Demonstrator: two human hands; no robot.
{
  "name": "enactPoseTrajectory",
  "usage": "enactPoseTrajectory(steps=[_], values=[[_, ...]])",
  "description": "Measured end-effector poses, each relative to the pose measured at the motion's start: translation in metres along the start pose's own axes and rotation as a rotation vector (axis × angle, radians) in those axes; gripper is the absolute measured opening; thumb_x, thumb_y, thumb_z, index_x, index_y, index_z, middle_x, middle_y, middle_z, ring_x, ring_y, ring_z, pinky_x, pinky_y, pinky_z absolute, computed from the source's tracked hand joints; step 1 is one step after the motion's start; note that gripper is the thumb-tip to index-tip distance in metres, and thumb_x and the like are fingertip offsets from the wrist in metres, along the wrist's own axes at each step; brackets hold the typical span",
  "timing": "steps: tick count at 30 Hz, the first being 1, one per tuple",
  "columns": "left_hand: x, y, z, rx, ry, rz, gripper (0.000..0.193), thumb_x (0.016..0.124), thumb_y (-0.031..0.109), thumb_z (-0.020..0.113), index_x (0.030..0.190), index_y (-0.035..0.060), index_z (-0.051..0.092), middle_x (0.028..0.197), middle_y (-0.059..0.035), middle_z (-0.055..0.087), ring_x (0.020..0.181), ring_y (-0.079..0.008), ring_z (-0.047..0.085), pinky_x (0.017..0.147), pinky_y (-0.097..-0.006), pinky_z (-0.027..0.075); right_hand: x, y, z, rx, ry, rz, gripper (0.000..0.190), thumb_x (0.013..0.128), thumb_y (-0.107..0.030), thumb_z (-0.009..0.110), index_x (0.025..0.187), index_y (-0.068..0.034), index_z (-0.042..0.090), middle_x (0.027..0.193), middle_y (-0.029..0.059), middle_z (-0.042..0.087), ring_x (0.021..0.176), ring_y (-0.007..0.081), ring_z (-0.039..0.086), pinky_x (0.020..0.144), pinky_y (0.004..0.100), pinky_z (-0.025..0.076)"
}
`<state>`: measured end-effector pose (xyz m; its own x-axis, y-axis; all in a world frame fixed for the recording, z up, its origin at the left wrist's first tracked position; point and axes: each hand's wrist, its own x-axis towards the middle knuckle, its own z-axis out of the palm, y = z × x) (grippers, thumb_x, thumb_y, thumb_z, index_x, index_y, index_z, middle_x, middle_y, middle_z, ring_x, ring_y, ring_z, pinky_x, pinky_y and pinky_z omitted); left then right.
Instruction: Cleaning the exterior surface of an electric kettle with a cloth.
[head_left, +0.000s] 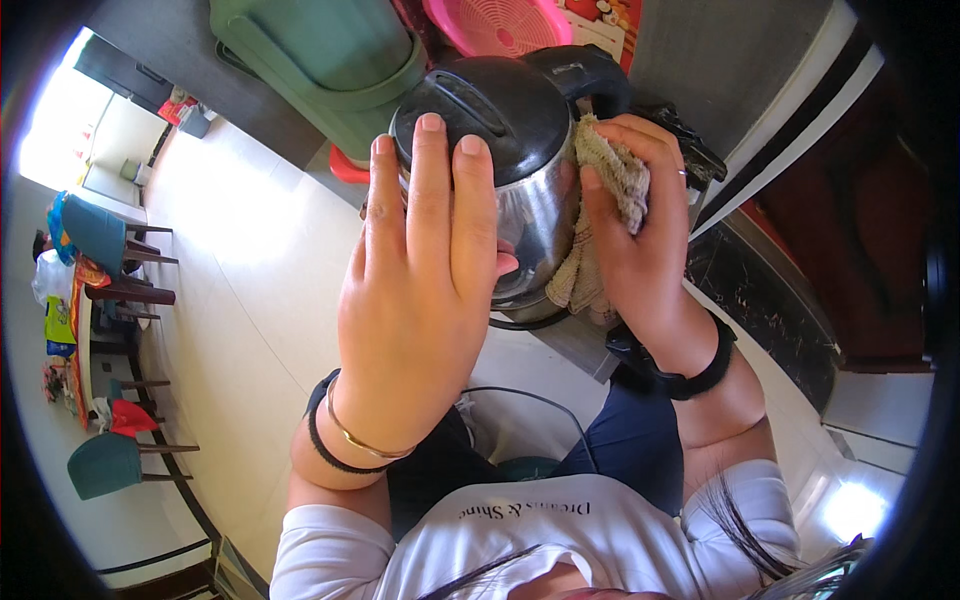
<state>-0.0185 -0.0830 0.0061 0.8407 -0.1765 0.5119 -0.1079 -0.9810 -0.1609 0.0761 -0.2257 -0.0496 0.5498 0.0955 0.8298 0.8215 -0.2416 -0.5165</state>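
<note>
An electric kettle (525, 217) with a shiny metal body stands upright before me. Its black lid (517, 142) is down, and the black handle (592, 71) points to the far right. My left hand (420, 262) lies over the near left of the kettle, fingertips at the lid's edge and thumb against the metal side. In my right hand (645, 202) is a beige terry cloth (615, 169), pinched between thumb and fingers and pressed along the kettle's right side. The cloth's lower end hangs beside the kettle base. Part of the kettle's left side is hidden behind my left hand.
A green plastic container (322, 52) stands behind the kettle, near a pink plastic basket (502, 30). Black plastic (675, 142) lies right of the handle. A dark cord (540, 397) hangs near my knees. Teal chairs (105, 465) and a table are off left.
</note>
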Motion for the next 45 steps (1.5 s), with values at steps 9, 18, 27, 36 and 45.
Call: enactPoseTrajectory(steps=[9,18,27,36,45], values=[[-0.001,0.001,0.0,-0.002,0.022,-0.004,0.08,0.063,0.02,0.073,0.131,0.0008,0.035,0.133,-0.0182,0.041,0.12,-0.0389,0.043,0.097,-0.0401,0.041,-0.019,0.019,0.003,0.192,-0.035,0.395,0.023,0.081,0.0,0.059,0.103,-0.001,0.053,0.097,0.0167,0.054,0.09,0.0306,0.052,0.08,0.0353,0.041],[0.002,0.003,-0.002,0.046,0.006,-0.02,0.078,0.065,0.02,0.072,0.131,0.0031,0.034,0.134,-0.015,0.041,0.121,-0.0355,0.043,0.096,-0.0401,0.042,-0.032,0.03,-0.006,0.27,-0.132,0.458,0.029,0.077,-0.002,0.058,0.105,0.0,0.051,0.096,0.0186,0.053,0.093,0.0334,0.053,0.082,0.0376,0.042],[0.003,0.007,-0.004,0.093,-0.008,-0.037,0.075,0.068,0.018,0.071,0.132,0.0029,0.034,0.135,-0.014,0.041,0.121,-0.0331,0.043,0.096,-0.0387,0.041,-0.039,0.041,-0.018,0.051,-0.353,0.534,0.038,0.076,-0.014,0.059,0.108,0.004,0.052,0.102,0.0261,0.055,0.101,0.04,0.051,0.087,0.0427,0.041],[0.002,0.007,-0.003,0.088,-0.011,-0.035,0.074,0.07,0.02,0.069,0.132,0.0027,0.033,0.136,-0.0145,0.04,0.121,-0.0337,0.042,0.097,-0.0391,0.04,-0.035,0.053,-0.023,-0.118,-0.56,0.518,0.044,0.077,-0.029,0.052,0.101,0.007,0.057,0.099,0.0283,0.058,0.096,0.0424,0.055,0.086,0.0448,0.043],[0.002,0.006,-0.004,0.086,-0.001,-0.016,0.074,0.07,0.021,0.069,0.132,0.0016,0.034,0.135,-0.0158,0.04,0.12,-0.0347,0.043,0.096,-0.0395,0.041,-0.025,0.043,-0.028,-0.222,-0.778,0.56,0.037,0.076,-0.029,0.053,0.086,0.006,0.058,0.091,0.0275,0.059,0.088,0.0404,0.059,0.079,0.0438,0.046]])
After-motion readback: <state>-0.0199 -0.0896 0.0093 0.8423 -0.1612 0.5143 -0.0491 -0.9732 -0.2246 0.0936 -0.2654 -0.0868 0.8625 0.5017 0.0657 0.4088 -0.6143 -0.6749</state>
